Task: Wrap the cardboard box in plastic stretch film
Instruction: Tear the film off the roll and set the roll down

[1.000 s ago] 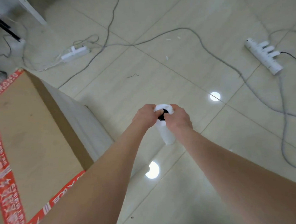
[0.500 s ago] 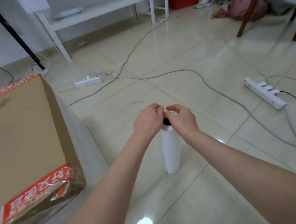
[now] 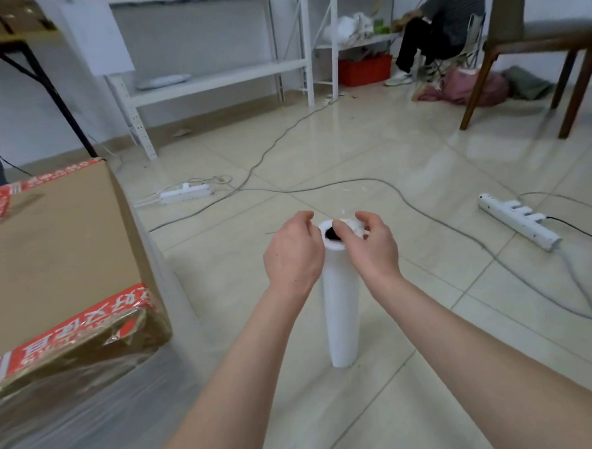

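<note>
On glossy tile [image 3: 403, 143], right hand [image 3: 371, 248] pinches white tubular film roll [image 3: 340, 308]; left hand [image 3: 294, 255] curled, grip unclear

Power strip [image 3: 519, 221], cables [image 3: 323, 188], white shelving [image 3: 211, 78], chair [image 3: 538, 36]

The floor [image 3: 437, 141] is glossy beige tile. At near left stands the cardboard box [image 3: 56, 254], its lower sides filmed over. In the middle a white roll of stretch film [image 3: 342, 311] stands upright. One power strip [image 3: 186, 194] lies farther back on the left and a second power strip [image 3: 517, 222] lies at right, with grey cables [image 3: 337, 182] trailing between. At far right stand a chair [image 3: 572, 100] and a heap of cloth [image 3: 466, 90].
</note>
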Tool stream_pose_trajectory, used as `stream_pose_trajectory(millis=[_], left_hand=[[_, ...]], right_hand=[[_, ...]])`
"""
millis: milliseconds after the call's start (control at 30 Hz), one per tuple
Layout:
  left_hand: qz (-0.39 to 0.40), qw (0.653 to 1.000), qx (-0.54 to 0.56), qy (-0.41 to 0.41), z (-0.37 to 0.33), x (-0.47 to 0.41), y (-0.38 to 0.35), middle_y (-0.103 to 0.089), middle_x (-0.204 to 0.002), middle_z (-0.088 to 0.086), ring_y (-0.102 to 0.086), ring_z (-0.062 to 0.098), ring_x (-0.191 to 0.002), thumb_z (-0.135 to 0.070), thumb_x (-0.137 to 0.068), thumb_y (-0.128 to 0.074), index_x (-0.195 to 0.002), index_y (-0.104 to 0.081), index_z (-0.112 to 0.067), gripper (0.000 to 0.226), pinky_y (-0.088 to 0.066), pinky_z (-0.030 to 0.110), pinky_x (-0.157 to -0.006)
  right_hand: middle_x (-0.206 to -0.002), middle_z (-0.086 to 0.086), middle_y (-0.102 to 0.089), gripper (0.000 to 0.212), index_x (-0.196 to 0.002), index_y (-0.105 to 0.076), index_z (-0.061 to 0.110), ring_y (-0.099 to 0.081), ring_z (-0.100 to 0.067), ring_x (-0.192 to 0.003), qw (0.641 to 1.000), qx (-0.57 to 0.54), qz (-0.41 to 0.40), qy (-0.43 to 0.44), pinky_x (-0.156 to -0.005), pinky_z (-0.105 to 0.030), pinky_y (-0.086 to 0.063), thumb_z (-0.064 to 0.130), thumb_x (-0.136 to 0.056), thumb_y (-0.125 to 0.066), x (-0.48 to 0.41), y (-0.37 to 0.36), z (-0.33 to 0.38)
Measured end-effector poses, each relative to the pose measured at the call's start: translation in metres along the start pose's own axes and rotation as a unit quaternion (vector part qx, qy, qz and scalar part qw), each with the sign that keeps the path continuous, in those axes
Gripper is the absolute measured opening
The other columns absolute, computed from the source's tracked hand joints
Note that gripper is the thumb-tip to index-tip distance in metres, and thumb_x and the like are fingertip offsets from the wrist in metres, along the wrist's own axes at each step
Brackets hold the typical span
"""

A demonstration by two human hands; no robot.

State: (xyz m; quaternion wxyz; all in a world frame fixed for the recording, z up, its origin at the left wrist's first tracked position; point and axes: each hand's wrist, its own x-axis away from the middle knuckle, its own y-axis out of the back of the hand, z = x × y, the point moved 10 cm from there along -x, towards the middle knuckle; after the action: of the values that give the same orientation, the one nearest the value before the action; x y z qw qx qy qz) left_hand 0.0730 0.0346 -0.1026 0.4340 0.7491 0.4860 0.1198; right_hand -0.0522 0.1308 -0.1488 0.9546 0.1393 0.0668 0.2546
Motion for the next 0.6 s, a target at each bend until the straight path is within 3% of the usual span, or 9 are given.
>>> stream_pose_trajectory(millis=[133,333,467,600], left_hand=[[0.061,0.998,-0.025,-0.009,0.001,-0.002,-0.004,-0.053,-0.137,-0.007,-0.049,0.016,-0.126,-0.026,-0.091,-0.049,-0.142,-0.038,-0.021,0.052,-0.041,0.032,-0.095],[0.106,0.989,-0.097,-0.022,0.003,0.003,-0.014,-0.052,-0.137,-0.006,-0.046,0.018,-0.127,-0.024,-0.087,-0.049,-0.146,-0.031,-0.019,0.062,-0.042,0.035,-0.093],[0.104,0.985,-0.141,-0.007,0.011,0.005,-0.020,-0.063,-0.118,-0.005,-0.058,0.020,-0.110,-0.024,-0.083,-0.054,-0.129,-0.047,-0.018,0.047,-0.046,0.031,-0.079],[0.054,0.991,-0.125,0.004,0.017,0.004,-0.015,-0.069,-0.104,-0.008,-0.061,0.018,-0.102,-0.031,-0.089,-0.056,-0.116,-0.062,-0.023,0.028,-0.046,0.028,-0.075]], right_hand=[[-0.137,0.000,-0.040,0.080,-0.141,-0.037,0.023,-0.050,-0.017,-0.120,0.997,0.048,0.047,0.025,-0.093,-0.031,-0.042,0.048,-0.073,-0.073,0.006,-0.005,-0.001],[-0.136,0.001,-0.032,0.094,-0.141,-0.029,0.030,-0.055,-0.021,-0.110,0.982,0.170,0.068,0.054,-0.080,-0.032,-0.046,0.054,-0.064,-0.077,0.002,-0.011,0.010],[-0.131,0.002,-0.033,0.093,-0.138,-0.031,0.031,-0.055,-0.022,-0.108,0.975,0.202,0.069,0.063,-0.075,-0.030,-0.042,0.055,-0.061,-0.077,0.000,-0.014,0.019],[-0.133,0.002,-0.039,0.082,-0.138,-0.035,0.030,-0.051,-0.017,-0.114,0.973,0.173,0.125,0.084,-0.087,-0.031,-0.045,0.036,-0.069,-0.078,-0.008,-0.018,0.022]])
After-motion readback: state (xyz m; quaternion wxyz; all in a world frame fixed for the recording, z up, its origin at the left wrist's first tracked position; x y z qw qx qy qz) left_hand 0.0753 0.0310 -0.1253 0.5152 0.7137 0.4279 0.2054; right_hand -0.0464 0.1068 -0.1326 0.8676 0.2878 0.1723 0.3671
